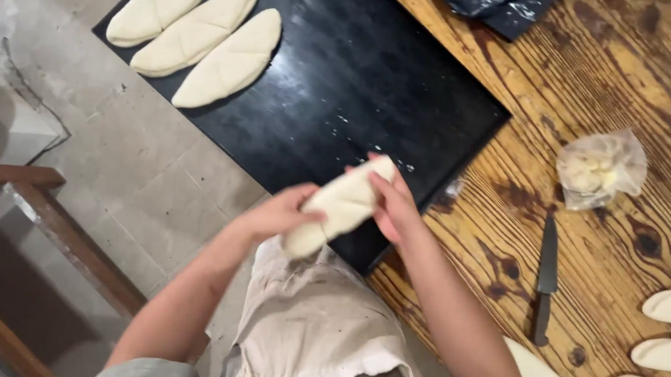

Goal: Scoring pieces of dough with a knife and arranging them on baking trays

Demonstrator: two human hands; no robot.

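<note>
Both my hands close around one long piece of dough point(340, 206), left hand point(280, 214) under its near end, right hand point(393, 204) cupping the far side. Just beyond lies a black baking tray point(362, 84) with three scored loaves point(195, 29) at its far corner. Right of my grip, a knife point(546, 278) rests on the worn wooden table point(608, 84); grey floor tiles point(147, 187) lie to the left.

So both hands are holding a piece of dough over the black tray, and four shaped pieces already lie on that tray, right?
Not quite: the head view shows three shaped pieces on the black tray, not four. Both the left hand and right hand do hold a piece of dough over it.
</note>
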